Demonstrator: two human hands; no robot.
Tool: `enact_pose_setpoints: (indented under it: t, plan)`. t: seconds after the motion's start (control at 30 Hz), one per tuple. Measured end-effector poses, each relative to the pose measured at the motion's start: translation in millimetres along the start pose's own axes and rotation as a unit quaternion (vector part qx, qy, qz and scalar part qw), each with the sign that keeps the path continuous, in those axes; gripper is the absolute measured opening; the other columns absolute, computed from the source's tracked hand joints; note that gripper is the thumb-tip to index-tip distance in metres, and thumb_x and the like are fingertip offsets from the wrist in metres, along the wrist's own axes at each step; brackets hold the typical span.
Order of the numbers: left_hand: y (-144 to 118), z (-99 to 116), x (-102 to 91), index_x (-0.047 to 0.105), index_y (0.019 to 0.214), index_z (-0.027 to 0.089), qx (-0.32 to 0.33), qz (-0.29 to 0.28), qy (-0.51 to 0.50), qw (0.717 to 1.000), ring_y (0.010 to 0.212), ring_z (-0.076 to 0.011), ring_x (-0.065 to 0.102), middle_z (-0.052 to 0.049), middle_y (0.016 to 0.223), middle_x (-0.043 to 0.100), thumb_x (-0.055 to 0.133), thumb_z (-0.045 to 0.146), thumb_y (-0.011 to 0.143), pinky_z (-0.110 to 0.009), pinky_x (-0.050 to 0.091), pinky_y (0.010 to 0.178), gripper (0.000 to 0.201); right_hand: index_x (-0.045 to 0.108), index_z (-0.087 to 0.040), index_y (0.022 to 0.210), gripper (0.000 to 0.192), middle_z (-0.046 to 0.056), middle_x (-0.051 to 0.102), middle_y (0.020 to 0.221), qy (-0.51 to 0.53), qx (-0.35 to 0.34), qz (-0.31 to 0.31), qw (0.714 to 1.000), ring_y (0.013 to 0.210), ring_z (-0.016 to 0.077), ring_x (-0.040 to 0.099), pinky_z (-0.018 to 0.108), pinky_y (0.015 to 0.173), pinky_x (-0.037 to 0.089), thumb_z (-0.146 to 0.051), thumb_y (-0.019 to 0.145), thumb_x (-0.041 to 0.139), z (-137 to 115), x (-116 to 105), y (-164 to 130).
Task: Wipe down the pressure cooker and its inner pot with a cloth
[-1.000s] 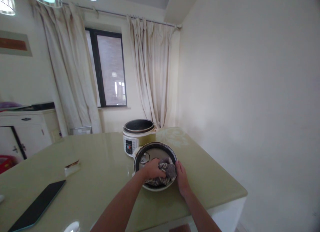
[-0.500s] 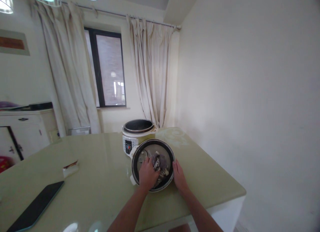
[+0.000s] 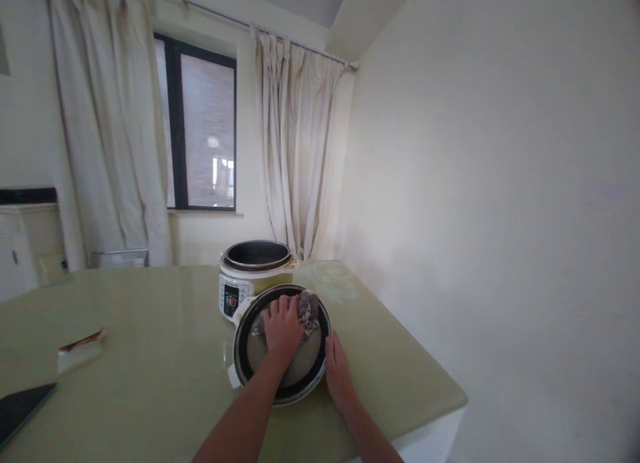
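Note:
An electric pressure cooker lid (image 3: 306, 362) is tilted up on the table, its underside facing me, with a pale inner plate inside a black ring. My left hand (image 3: 283, 326) presses a crumpled grey patterned cloth (image 3: 309, 308) against the upper part of that underside, fingers curled over it. Part of the cloth is hidden beneath the palm. At the lid's right rim, my right hand (image 3: 339, 371) grips the edge. Just behind the lid stands the uncovered pressure cooker (image 3: 235, 271), white with a control panel on its front and a dark pot inside.
The pale green table (image 3: 150, 330) extends left and ends at a corner on the right. A small white packet (image 3: 80, 353) with a brown edge lies to the left, near a dark flat object (image 3: 23, 410). Beyond are a wall, curtains (image 3: 295, 136) and a window (image 3: 207, 130).
My left hand and the cloth have moved from the lower middle of the lid to its upper part. My right hand stays at the rim. The view has turned slightly right.

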State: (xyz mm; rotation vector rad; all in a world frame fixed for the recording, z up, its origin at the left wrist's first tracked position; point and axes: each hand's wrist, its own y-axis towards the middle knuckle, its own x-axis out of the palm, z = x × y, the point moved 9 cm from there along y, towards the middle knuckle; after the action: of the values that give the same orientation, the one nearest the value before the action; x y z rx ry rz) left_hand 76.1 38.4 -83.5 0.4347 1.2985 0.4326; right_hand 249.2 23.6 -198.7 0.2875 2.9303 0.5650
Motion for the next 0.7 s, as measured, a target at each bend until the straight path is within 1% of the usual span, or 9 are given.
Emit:
enact_pose_setpoints:
  t: [0.07,0.13,0.27,0.37,0.47,0.53,0.6,0.67,0.7]
  plan:
    - [-0.1,14.5,6.0,0.066,0.134,0.026,0.058,-0.029,-0.015,0.998,0.122,-0.0357,0.050,-0.012,0.131,0.060,0.067,0.035,0.089,-0.050,0.040,0.102,0.046,0.062,-0.026,0.148,0.069,0.009,0.062,0.152,-0.003,-0.007,0.001,1.000,0.146,0.0280,0.052,0.048,0.129,0.031,-0.072,0.100,0.043,-3.3,0.7,0.4]
    - [-5.8,23.6,10.4,0.068,0.128,0.026,0.088,-0.052,-0.029,0.994,0.123,-0.0355,0.051,-0.012,0.130,0.062,0.068,0.037,0.088,-0.050,0.040,0.103,0.042,0.064,-0.025,0.146,0.067,0.010,0.064,0.148,-0.003,-0.012,-0.002,1.000,0.142,0.0285,0.055,0.047,0.127,0.034,-0.071,0.100,0.043,-6.2,2.0,1.3]
    - [-25.7,31.9,17.6,0.070,0.123,0.025,0.160,-0.114,-0.052,0.979,0.124,-0.0346,0.054,-0.010,0.129,0.066,0.071,0.045,0.083,-0.049,0.042,0.105,0.045,0.069,-0.025,0.135,0.066,0.011,0.072,0.136,0.005,0.006,-0.004,1.000,0.131,0.0299,0.064,0.047,0.119,0.044,-0.074,0.098,0.044,-4.0,2.0,3.2]
    - [-36.7,20.4,20.4,0.072,0.114,0.023,0.206,-0.170,-0.063,0.962,0.121,-0.0329,0.059,-0.010,0.123,0.068,0.076,0.051,0.077,-0.044,0.046,0.104,0.047,0.071,-0.023,0.130,0.069,0.012,0.073,0.132,0.014,0.019,0.008,1.000,0.129,0.0304,0.064,0.046,0.118,0.044,-0.077,0.095,0.047,-1.7,-0.5,3.0]
    - [-40.5,-3.8,20.4,0.073,0.108,0.022,0.234,-0.224,-0.070,0.943,0.115,-0.0298,0.064,-0.009,0.116,0.070,0.080,0.050,0.073,-0.039,0.049,0.101,0.046,0.072,-0.023,0.130,0.070,0.011,0.072,0.134,0.016,0.009,0.018,1.000,0.131,0.0298,0.063,0.044,0.119,0.043,-0.078,0.095,0.047,-7.1,-1.5,1.4]
    - [-40.6,-20.3,18.6,0.073,0.111,0.021,0.246,-0.243,-0.055,0.937,0.114,-0.0291,0.064,-0.009,0.119,0.069,0.082,0.048,0.073,-0.038,0.049,0.102,0.047,0.071,-0.024,0.132,0.068,0.011,0.071,0.136,0.015,-0.005,0.016,1.000,0.131,0.0290,0.062,0.044,0.120,0.042,-0.076,0.097,0.046,-13.5,-0.3,0.1]
    - [-38.3,-32.7,13.8,0.071,0.121,0.022,0.246,-0.219,-0.004,0.944,0.120,-0.0317,0.061,-0.011,0.128,0.067,0.083,0.040,0.074,-0.042,0.048,0.104,0.052,0.070,-0.024,0.134,0.067,0.011,0.071,0.137,0.010,-0.017,0.008,1.000,0.131,0.0284,0.062,0.045,0.121,0.041,-0.074,0.099,0.044,-19.1,1.4,-0.8]
    - [-33.8,-39.2,5.6,0.067,0.133,0.023,0.223,-0.152,0.064,0.961,0.125,-0.0347,0.057,-0.013,0.135,0.063,0.080,0.030,0.079,-0.047,0.047,0.102,0.056,0.068,-0.023,0.138,0.067,0.012,0.070,0.139,0.003,-0.026,-0.003,1.000,0.133,0.0285,0.061,0.047,0.122,0.041,-0.073,0.101,0.041,-22.5,3.0,-1.2]
    - [-31.8,-39.1,1.1,0.064,0.138,0.024,0.208,-0.113,0.092,0.967,0.124,-0.0350,0.056,-0.014,0.136,0.062,0.074,0.025,0.085,-0.048,0.048,0.099,0.054,0.067,-0.023,0.139,0.068,0.013,0.069,0.140,0.000,-0.029,-0.006,1.000,0.134,0.0287,0.061,0.048,0.122,0.040,-0.072,0.102,0.040,-23.0,3.4,-1.2]
